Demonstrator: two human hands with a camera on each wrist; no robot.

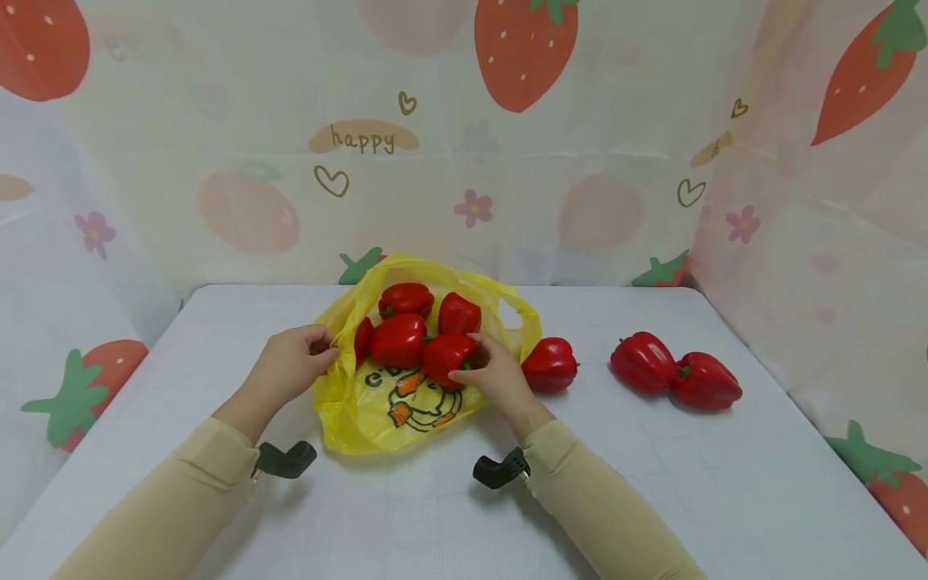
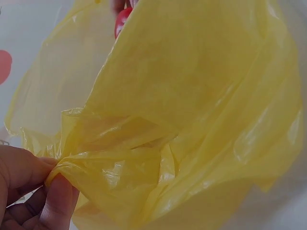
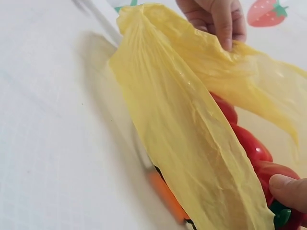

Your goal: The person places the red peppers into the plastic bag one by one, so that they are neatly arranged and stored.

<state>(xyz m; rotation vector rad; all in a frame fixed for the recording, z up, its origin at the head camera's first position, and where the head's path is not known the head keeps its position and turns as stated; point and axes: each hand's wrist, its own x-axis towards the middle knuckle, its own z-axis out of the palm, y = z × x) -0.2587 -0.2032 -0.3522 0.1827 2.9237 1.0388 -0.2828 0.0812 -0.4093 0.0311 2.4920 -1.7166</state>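
Evidently, the person's right grip (image 1: 500,374) is closed about 1 red bell pepper (image 1: 444,360), with the thumb on the near side and the fingers over the far side. That pepper sits at the mouth of a yellow plastic bag (image 1: 348,423), and a green stem shows just below the thumb in the right wrist view. Across from it, the left grip (image 1: 297,358) pinches the bag's left edge between thumb and fingers, and the thin film bunches into folds there.

Inside the open mouth I count 4 other peppers (image 1: 397,340) crowded together, 1 of them half hidden behind the yellow edge at the left. A printed drawing (image 1: 406,403) with orange patches covers the bag's front, and a handle loop stands up at its right.

Just right of the bag, 1 loose pepper (image 1: 549,366) rests on the white desk (image 1: 616,483); I cannot tell whether it touches the film. Farther right, 2 paired peppers (image 1: 705,381) lie against each other, well apart from the bag.

Beige sleeves (image 1: 174,483) cover both forearms. Behind everything hangs a pale backdrop (image 1: 435,161) printed with strawberries, hearts and the word "happy".
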